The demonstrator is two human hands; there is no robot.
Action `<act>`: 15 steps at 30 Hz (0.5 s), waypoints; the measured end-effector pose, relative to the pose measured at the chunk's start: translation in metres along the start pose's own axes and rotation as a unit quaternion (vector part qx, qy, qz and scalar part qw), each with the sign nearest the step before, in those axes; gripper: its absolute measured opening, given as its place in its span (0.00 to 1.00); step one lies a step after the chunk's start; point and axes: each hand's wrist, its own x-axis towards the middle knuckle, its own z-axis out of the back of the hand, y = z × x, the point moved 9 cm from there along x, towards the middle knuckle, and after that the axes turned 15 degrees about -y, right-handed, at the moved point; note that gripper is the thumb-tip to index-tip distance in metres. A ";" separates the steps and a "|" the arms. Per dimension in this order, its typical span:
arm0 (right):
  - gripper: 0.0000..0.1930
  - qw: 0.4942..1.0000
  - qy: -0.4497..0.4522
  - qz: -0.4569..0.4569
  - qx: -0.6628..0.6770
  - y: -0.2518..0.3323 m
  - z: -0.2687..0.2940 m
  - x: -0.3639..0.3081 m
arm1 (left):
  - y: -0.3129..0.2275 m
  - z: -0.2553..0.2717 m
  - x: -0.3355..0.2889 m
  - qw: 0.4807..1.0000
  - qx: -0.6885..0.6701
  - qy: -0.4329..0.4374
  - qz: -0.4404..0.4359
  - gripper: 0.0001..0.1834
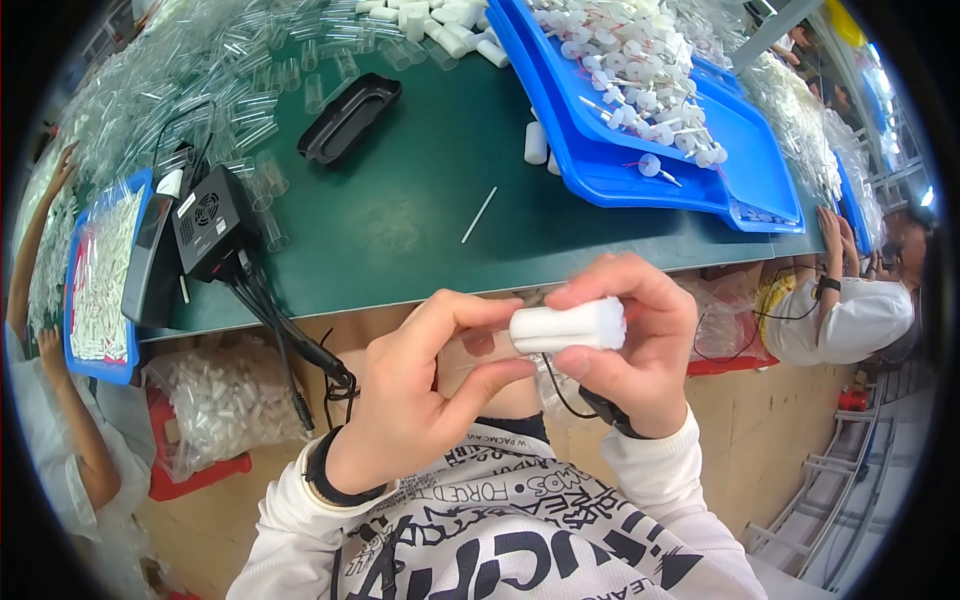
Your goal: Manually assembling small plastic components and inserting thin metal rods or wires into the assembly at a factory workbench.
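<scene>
Just beyond the table's near edge, my left hand closes its fingers round a clear plastic tube. My right hand pinches a white grooved cylinder between thumb and fingers, lying sideways. The cylinder's left end meets the tube; whether it sits inside the tube's mouth, I cannot tell. A frosted cap-like piece shows at the cylinder's right end, partly behind my fingers. On the green table ahead lies a thin white stick.
Clear tubes heap at the back left, beside a black tray. Stacked blue trays hold white discs with red wires. A black vented box with cables stands left, near a tray of white sticks. Co-workers sit at both sides.
</scene>
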 end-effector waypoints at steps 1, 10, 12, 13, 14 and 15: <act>0.15 1.000 0.002 -0.001 0.001 0.002 0.000 0.000 | -0.002 0.001 0.000 1.000 -0.004 -0.012 -0.006 0.17; 0.12 0.993 0.029 0.001 -0.115 -0.001 0.006 -0.001 | -0.024 0.002 -0.001 0.985 0.099 -0.029 -0.137 0.19; 0.11 0.993 0.035 -0.041 -0.105 -0.009 0.007 -0.002 | -0.023 0.003 -0.003 0.987 0.101 -0.022 -0.123 0.19; 0.11 0.993 0.034 -0.042 -0.105 -0.007 0.007 -0.001 | -0.021 0.002 -0.004 0.989 0.103 -0.014 -0.110 0.19; 0.11 0.991 0.043 -0.046 -0.119 -0.006 0.005 -0.001 | -0.021 0.001 -0.004 0.989 0.103 -0.014 -0.109 0.19; 0.10 0.989 0.051 -0.049 -0.133 -0.007 0.003 0.000 | -0.025 0.001 -0.005 0.983 0.116 -0.021 -0.143 0.19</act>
